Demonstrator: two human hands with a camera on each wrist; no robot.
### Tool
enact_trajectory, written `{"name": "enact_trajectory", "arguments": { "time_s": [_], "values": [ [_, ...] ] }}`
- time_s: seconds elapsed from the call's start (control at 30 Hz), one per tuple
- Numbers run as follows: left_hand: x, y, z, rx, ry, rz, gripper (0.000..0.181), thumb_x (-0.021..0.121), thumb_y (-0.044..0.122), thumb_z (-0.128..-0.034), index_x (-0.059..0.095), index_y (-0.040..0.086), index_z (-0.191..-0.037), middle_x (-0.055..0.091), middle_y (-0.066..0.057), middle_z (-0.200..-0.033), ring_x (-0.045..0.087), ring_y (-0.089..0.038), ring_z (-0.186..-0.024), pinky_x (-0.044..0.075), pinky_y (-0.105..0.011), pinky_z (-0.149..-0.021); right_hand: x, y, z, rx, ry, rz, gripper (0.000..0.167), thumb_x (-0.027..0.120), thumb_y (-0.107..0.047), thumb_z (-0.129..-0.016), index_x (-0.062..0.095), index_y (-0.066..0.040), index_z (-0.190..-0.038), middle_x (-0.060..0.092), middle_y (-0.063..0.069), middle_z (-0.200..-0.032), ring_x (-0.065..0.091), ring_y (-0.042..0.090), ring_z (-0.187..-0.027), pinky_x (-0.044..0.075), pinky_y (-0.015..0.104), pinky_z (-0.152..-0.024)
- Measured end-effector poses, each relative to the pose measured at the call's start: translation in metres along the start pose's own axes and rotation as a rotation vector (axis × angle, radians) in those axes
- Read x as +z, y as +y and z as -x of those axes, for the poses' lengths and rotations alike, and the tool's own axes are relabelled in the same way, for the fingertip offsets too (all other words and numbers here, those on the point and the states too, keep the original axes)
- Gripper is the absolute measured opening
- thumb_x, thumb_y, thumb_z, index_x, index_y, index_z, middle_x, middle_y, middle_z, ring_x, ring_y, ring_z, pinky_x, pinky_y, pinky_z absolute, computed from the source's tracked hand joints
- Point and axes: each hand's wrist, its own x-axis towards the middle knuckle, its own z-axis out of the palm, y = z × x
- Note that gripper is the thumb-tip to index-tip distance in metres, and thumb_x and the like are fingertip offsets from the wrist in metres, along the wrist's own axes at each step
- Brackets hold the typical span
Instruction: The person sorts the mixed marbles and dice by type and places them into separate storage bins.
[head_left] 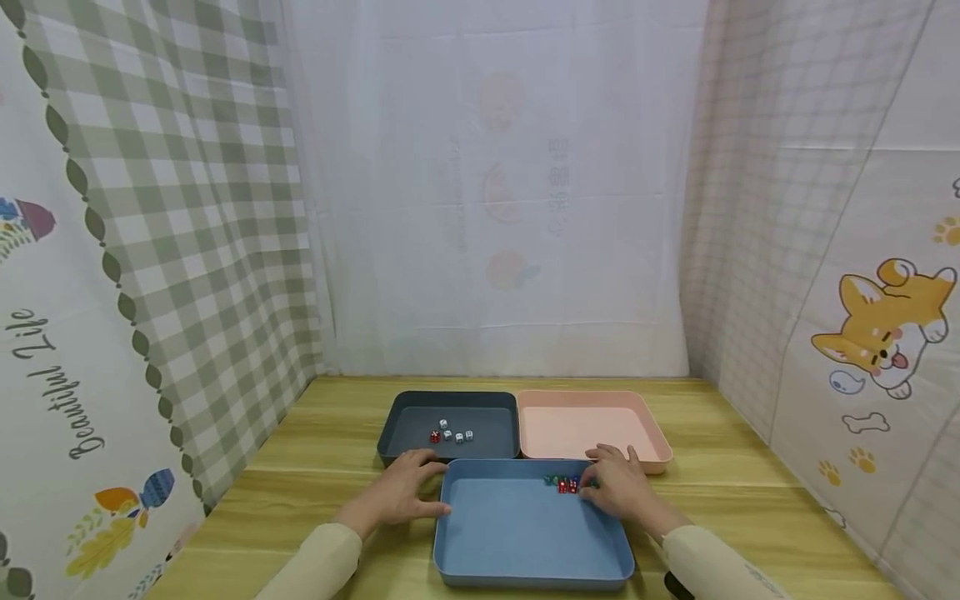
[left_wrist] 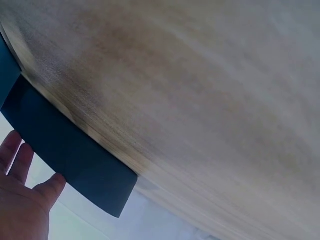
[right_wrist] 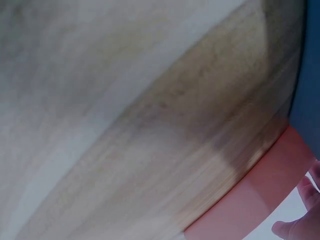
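A blue tray (head_left: 525, 542) lies in front of me. Near its back right corner sit several small dice, red (head_left: 562, 487), green (head_left: 550, 480) and blue (head_left: 575, 479). My right hand (head_left: 621, 485) is over that corner with fingers bent loosely beside the dice; its palm side is hidden in the head view. My left hand (head_left: 405, 492) is at the tray's left rim, fingers spread, the thumb at the rim. Behind, a dark tray (head_left: 420, 406) holds several white dice (head_left: 459, 437) and a red die (head_left: 435, 436).
A pink tray (head_left: 585, 421) stands beside the dark tray, behind the blue one. The three trays sit close together on a wood-grain table (head_left: 315, 467). Checked cloth (head_left: 202, 167) hangs at the left, a white curtain (head_left: 420, 250) at the back, and printed cloth (head_left: 832, 250) at the right.
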Motion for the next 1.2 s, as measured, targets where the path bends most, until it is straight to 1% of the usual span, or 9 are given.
{"name": "enact_trajectory", "arguments": {
  "time_s": [0.23,0.4,0.57,0.67,0.77,0.87,0.97,1.1,1.2],
  "values": [
    [0.003,-0.002,0.0,-0.001,0.008,-0.015,0.074,0.065,0.066,-0.0841,0.06,0.013,-0.136,0.049,-0.015,-0.141,0.044,-0.038,-0.131,0.035,-0.057,-0.108,-0.008,0.002,-0.006,0.035,0.048,-0.137,0.009,0.079,-0.018,-0.084,0.076,-0.021,-0.076,0.061,0.018,-0.129,0.046,0.045,-0.128,0.015,0.077,-0.104],
    [0.001,-0.001,0.002,0.002,0.01,-0.011,0.073,0.066,0.065,-0.0847,0.061,0.012,-0.135,0.05,-0.016,-0.14,0.044,-0.039,-0.13,0.035,-0.058,-0.107,-0.016,0.005,-0.015,0.067,0.062,-0.232,0.007,0.074,-0.018,-0.088,0.077,-0.017,-0.083,0.058,0.021,-0.132,0.045,0.047,-0.128,0.014,0.073,-0.106],
    [-0.001,-0.001,0.003,0.002,0.004,-0.003,0.067,0.065,0.06,-0.0879,0.061,0.012,-0.135,0.049,-0.016,-0.141,0.044,-0.039,-0.131,0.034,-0.058,-0.108,-0.022,0.012,-0.029,0.055,0.086,-0.252,0.009,0.071,-0.017,-0.091,0.079,-0.014,-0.089,0.058,0.024,-0.132,0.048,0.048,-0.125,0.028,0.068,-0.105],
    [-0.001,-0.002,0.003,0.004,0.002,0.002,0.061,0.064,0.053,-0.0905,0.06,0.011,-0.136,0.048,-0.017,-0.141,0.043,-0.038,-0.132,0.033,-0.058,-0.108,-0.025,0.016,-0.039,0.053,0.102,-0.278,0.012,0.07,-0.017,-0.092,0.078,-0.009,-0.093,0.057,0.027,-0.132,0.049,0.049,-0.124,0.038,0.063,-0.101],
    [-0.001,-0.004,0.002,0.008,0.002,-0.011,0.057,0.063,0.047,-0.0915,0.059,0.012,-0.136,0.048,-0.017,-0.142,0.043,-0.038,-0.132,0.033,-0.058,-0.108,-0.027,0.02,-0.048,0.068,0.101,-0.33,0.016,0.068,-0.017,-0.094,0.076,-0.004,-0.098,0.054,0.03,-0.134,0.048,0.049,-0.125,0.042,0.06,-0.1],
    [0.0,-0.005,0.002,0.014,0.005,-0.022,0.057,0.063,0.048,-0.0918,0.059,0.012,-0.137,0.048,-0.017,-0.142,0.043,-0.037,-0.132,0.033,-0.057,-0.108,-0.027,0.024,-0.057,0.097,0.101,-0.374,0.019,0.066,-0.018,-0.095,0.075,-0.002,-0.102,0.051,0.032,-0.136,0.046,0.05,-0.127,0.042,0.06,-0.1],
    [0.002,-0.006,0.002,0.022,0.011,-0.022,0.059,0.062,0.05,-0.0917,0.059,0.013,-0.137,0.048,-0.017,-0.142,0.043,-0.037,-0.132,0.033,-0.057,-0.108,-0.024,0.031,-0.064,0.13,0.104,-0.395,0.02,0.066,-0.018,-0.096,0.074,-0.002,-0.104,0.057,0.027,-0.131,0.052,0.045,-0.121,0.045,0.058,-0.098],
    [0.004,-0.005,0.002,0.022,0.019,-0.026,0.058,0.063,0.051,-0.0913,0.059,0.015,-0.137,0.048,-0.015,-0.142,0.043,-0.036,-0.132,0.033,-0.057,-0.108,-0.018,0.04,-0.066,0.208,0.078,-0.421,0.025,0.065,-0.022,-0.097,0.073,-0.002,-0.109,0.061,0.022,-0.127,0.055,0.041,-0.117,0.046,0.058,-0.096],
    [0.004,-0.004,0.002,0.017,0.023,-0.037,0.057,0.064,0.05,-0.0908,0.06,0.016,-0.137,0.049,-0.014,-0.141,0.044,-0.036,-0.132,0.034,-0.057,-0.108,-0.014,0.044,-0.065,0.259,0.054,-0.439,0.029,0.063,-0.025,-0.098,0.072,-0.001,-0.112,0.061,0.023,-0.127,0.054,0.042,-0.117,0.046,0.058,-0.095]
  ]
}}
